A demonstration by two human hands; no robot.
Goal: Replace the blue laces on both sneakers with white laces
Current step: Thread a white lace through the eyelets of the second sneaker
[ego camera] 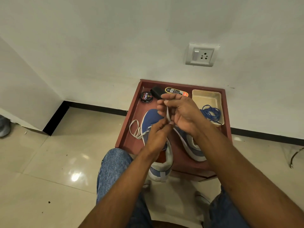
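White lace (168, 114) runs taut between both hands — right hand (182, 112) and left hand (158, 134) each pinch it over the left blue sneaker (150, 120) in the red tray (130, 129). Beyond the sneaker, blue laces (211, 113) lie coiled in a cream tub (205, 96).

The one word that reads clearly is "Cherry", in white script set diagonally across the black lid of the round shoe polish tin (146, 97), which lies flat in the far left corner of the reddish-brown tray (131, 122). Small print runs above and below the word and around the tin's rim, too small to make out. Beside it, the yellow-edged shoe polish bottle (176, 92) lying on its side carries a white barcode panel and an orange patch with white characters near its right end; neither can be read. The wall socket (200, 55) bears no legible marking.
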